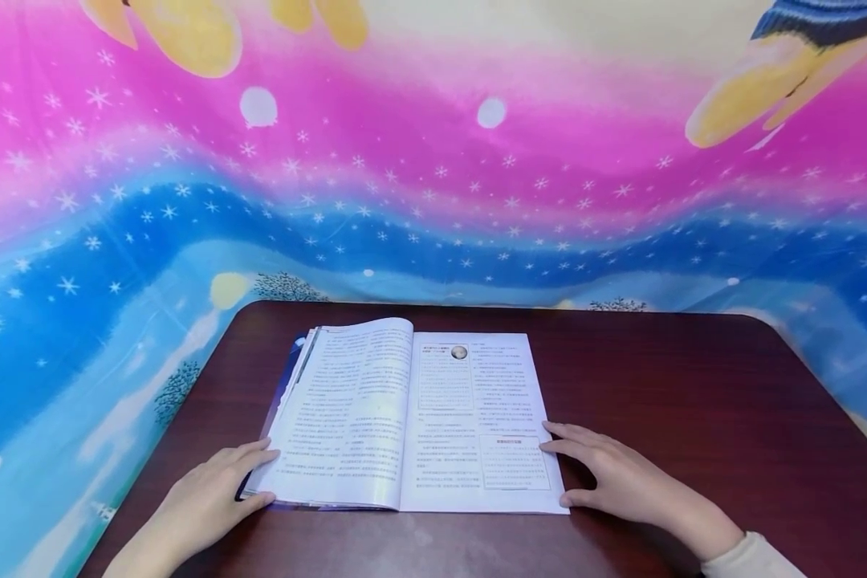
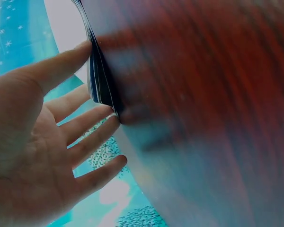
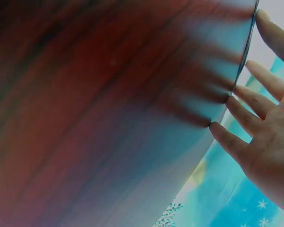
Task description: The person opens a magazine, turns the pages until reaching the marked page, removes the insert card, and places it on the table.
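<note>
Head view: an open magazine lies on the dark reddish-brown surface, directly between the 2 hands, each touching its own side edge. The left hand is at the lower part of the left edge, the right hand at the lower part of the right edge. Both have fingers extended and thumb spread apart from them; neither is clamped on anything, and they are well apart from each other, with both pages between them.

The left page tops a thicker stack and bulges near the spine; the right page lies flatter, with 2 framed boxes and a small round picture. A dark blue cover shows past the left edge.

In the left wrist view, the thumb touches the layered page edges. In the right wrist view, fingertips line up along a thin dark edge. Behind the surface hangs a pink and blue snowflake cloth.
</note>
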The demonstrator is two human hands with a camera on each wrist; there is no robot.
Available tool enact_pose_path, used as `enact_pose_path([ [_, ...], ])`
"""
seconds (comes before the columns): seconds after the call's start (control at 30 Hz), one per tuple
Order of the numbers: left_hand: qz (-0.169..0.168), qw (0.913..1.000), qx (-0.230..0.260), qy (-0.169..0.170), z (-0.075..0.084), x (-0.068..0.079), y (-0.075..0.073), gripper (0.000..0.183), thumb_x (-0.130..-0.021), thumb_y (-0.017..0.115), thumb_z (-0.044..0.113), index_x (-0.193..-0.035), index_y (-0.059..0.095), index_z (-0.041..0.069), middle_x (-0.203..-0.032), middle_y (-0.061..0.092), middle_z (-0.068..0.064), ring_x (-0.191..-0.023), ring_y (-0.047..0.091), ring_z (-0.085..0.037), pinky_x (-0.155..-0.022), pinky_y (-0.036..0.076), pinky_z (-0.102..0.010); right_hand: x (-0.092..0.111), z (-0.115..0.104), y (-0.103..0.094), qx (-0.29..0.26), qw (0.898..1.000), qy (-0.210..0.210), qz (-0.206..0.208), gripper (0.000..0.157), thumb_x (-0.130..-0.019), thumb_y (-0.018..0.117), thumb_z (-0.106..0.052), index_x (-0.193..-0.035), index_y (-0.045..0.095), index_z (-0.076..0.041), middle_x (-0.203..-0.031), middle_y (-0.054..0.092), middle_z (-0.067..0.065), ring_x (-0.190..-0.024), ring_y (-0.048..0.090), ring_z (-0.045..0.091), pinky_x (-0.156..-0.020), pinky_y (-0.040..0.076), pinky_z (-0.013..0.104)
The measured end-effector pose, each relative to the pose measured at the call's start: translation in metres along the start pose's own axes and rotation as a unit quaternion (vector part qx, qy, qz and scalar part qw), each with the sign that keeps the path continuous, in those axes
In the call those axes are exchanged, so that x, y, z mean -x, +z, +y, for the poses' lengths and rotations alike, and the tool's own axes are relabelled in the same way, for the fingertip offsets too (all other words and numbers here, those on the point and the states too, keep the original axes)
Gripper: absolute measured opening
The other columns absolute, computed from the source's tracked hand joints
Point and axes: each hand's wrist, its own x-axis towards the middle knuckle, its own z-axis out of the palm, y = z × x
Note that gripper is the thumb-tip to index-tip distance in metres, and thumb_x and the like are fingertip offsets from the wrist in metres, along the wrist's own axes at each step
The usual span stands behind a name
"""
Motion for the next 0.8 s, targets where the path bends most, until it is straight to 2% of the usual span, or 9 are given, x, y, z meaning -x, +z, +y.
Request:
enact_pose_path([
  [0.13, -0.015, 0.9999, 0.003, 0.002, -0.0011, -0.0027, -0.0036, 0.057, -0.083, 0.077, 0.044, -0.129, 0.067, 0.012, -0.139, 0.056, -0.014, -0.126, 0.051, -0.041, -0.094, 0.044, -0.062, 0.0013, -0.0031, 0.0001, -0.003, 1.0, 0.016, -0.009, 0.065, -0.078, 0.085, -0.031, -0.135, 0.061, -0.012, -0.151, 0.045, 0.01, -0.136, 0.044, 0.033, -0.101, 0.044, 0.053],
  [0.27, -0.02, 0.9997, 0.01, 0.0, -0.0019, -0.0017, -0.0051, 0.05, -0.085, 0.076, 0.039, -0.127, 0.069, 0.012, -0.136, 0.059, -0.014, -0.125, 0.052, -0.041, -0.094, 0.044, -0.062, 0.0005, -0.0045, 0.0, -0.004, 1.0, 0.013, -0.012, 0.065, -0.078, 0.084, -0.031, -0.135, 0.061, -0.012, -0.151, 0.044, 0.01, -0.136, 0.044, 0.033, -0.1, 0.044, 0.053],
  [0.47, 0.008, 0.9998, -0.004, 0.015, -0.0029, -0.0003, -0.0058, 0.041, -0.081, 0.082, 0.024, -0.12, 0.073, 0.012, -0.127, 0.064, -0.013, -0.118, 0.058, -0.039, -0.088, 0.05, -0.058, -0.0027, -0.005, -0.0015, -0.009, 1.0, 0.013, -0.014, 0.065, -0.078, 0.085, -0.031, -0.134, 0.061, -0.01, -0.151, 0.044, 0.011, -0.136, 0.043, 0.034, -0.1, 0.044, 0.053],
  [0.67, 0.022, 0.9994, -0.009, 0.026, -0.0049, -0.0008, -0.0052, 0.041, -0.08, 0.083, 0.024, -0.118, 0.073, 0.013, -0.126, 0.065, -0.012, -0.117, 0.059, -0.039, -0.087, 0.05, -0.058, -0.0038, -0.0053, -0.0032, -0.008, 1.0, 0.0, -0.006, 0.063, -0.078, 0.086, -0.031, -0.133, 0.062, -0.011, -0.15, 0.046, 0.012, -0.134, 0.045, 0.035, -0.097, 0.045, 0.054],
  [0.8, 0.021, 0.9995, -0.007, 0.022, -0.0048, 0.0006, -0.004, 0.042, -0.08, 0.083, 0.024, -0.119, 0.073, 0.013, -0.128, 0.064, -0.012, -0.118, 0.058, -0.038, -0.087, 0.05, -0.058, -0.0047, -0.0059, -0.0043, -0.004, 1.0, -0.002, 0.0, 0.056, -0.08, 0.084, -0.029, -0.13, 0.064, -0.011, -0.147, 0.048, 0.011, -0.133, 0.047, 0.034, -0.097, 0.047, 0.052],
])
